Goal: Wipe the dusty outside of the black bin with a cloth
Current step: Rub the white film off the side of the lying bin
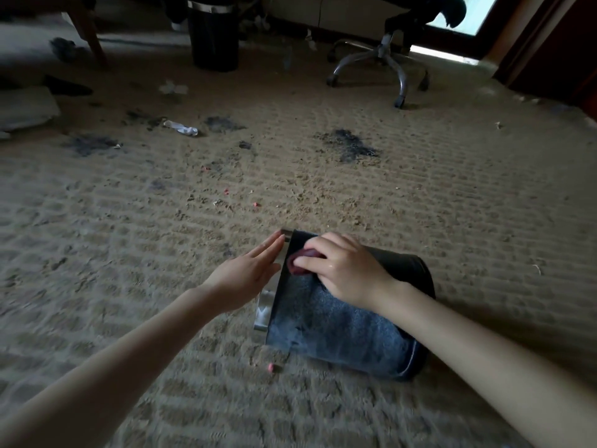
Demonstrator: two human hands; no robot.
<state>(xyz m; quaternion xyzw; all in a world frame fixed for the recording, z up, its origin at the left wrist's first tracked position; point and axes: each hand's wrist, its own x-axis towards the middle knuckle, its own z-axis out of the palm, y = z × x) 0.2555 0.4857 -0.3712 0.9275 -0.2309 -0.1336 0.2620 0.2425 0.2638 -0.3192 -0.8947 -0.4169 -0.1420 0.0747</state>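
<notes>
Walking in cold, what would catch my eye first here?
A dusty black cylindrical bin lies on its side on the beige carpet, near the bottom centre. The right hand presses a small dark-red cloth to its wall near the shiny metal rim, which the flat left hand touches. Farther off, dark sooty smudges stain the carpet.

The black bin has a matt side under a grey, powdery film of dust, darker and smoother-looking along its upper part. The rim band at its mouth is polished metal with mirror-like glints. The cloth is soft, dull maroon fabric, bunched up. The carpet is beige pile, rough and ribbed, with sooty smears. The upright bin at the back shows a faint sheen and a bright metal rim. The office chair base looks like chromed metal.
</notes>
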